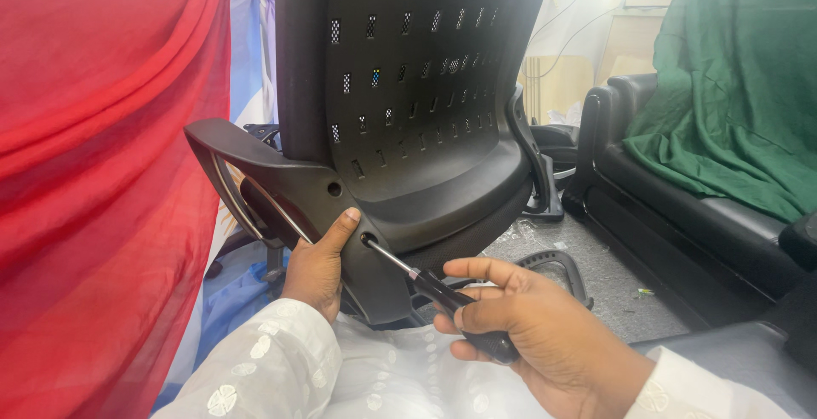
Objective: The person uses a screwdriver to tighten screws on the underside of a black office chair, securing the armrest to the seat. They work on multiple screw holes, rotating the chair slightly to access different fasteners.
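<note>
Right hand [528, 325] is wrapping closed around the dark handle of the screwdriver [442, 291], index finger lying extended over the top, thumb underneath. Shaft is running up and to the left from the grip, tip sitting in or right at a round hole [368, 239] in the black plastic bracket [340, 215] at the base of the chair back [417, 79]. Can't tell whether the tip is engaging a screw; the hole is dark inside.

Left hand [319, 266] is gripping the bracket from below, thumb pressing flat on its face just left of that hole. It's the hand nearer the hole; the right one is sitting a shaft-length back, lower right.

Tool axis is lying diagonal, roughly square to the bracket face. A second hole [334, 188] is sitting just above.

Armrest [230, 155] is projecting left toward the red cloth [94, 172], tight on that side. Right side is more open: grey floor [613, 283], a loose black curved part [553, 262] near the knuckles, black sofa [681, 206] with green cloth [732, 87] further off.
</note>
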